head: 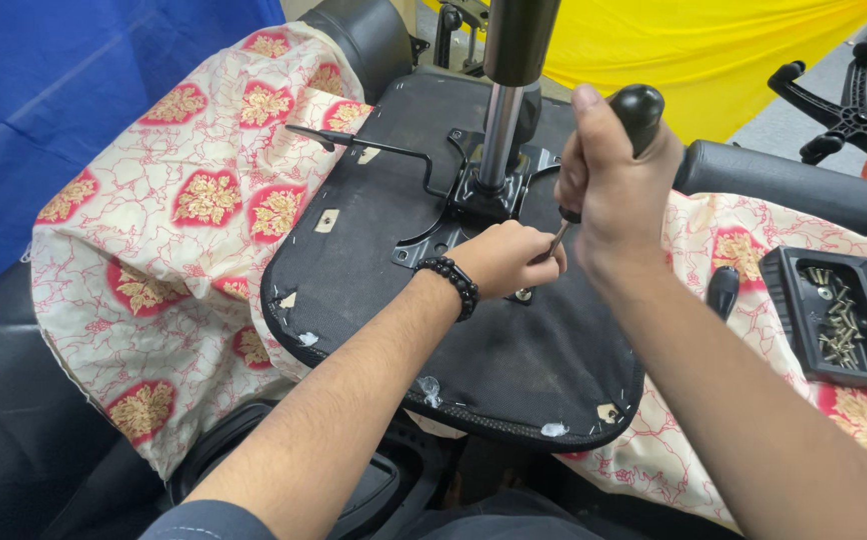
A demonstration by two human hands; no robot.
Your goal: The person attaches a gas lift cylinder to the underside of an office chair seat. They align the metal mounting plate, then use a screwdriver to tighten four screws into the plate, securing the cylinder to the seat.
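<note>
Black-handled screwdriver (609, 150) gripped by right hand (614, 190), shaft slanting down-left to screw at mechanism plate (454, 215); tip pinched by left hand (509, 258) (nearer one).

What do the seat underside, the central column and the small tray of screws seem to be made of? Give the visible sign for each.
Seat underside: black woven fabric, matte, seemingly stapled along the edge.
Central column: probably polished metal, shown by its bright silvery shine.
Tray: likely moulded black plastic, dull and smooth; the screws inside look like brassy metal.
</note>
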